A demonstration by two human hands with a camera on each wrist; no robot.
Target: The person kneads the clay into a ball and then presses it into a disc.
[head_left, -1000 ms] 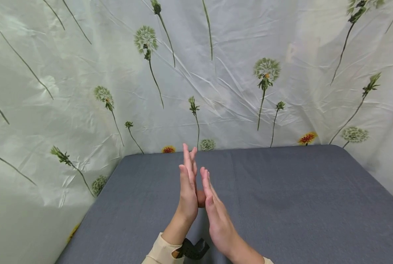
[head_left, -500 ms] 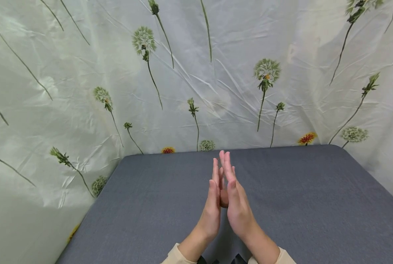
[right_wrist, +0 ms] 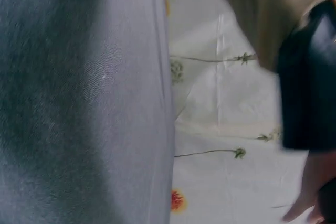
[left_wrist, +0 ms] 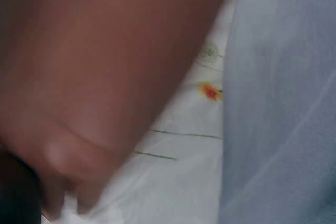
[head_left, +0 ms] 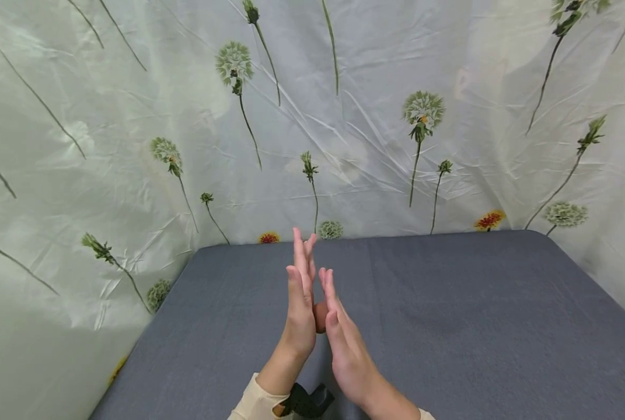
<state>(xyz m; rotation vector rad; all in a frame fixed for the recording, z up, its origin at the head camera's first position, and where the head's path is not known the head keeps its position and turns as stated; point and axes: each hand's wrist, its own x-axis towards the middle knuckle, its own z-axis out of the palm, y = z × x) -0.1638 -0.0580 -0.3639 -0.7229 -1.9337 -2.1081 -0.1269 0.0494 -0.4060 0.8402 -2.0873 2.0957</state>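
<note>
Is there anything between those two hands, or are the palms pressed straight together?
Something small, rounded and orange-brown shows in the gap between the left hand and the right hand, low down near the palms. What it is cannot be told. Both hands have straight fingers, raised above the grey table.

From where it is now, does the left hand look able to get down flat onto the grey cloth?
Probably yes: the left hand is raised, palm pressed to the right hand, and the grey cloth below shows nothing lying in the way.
</note>
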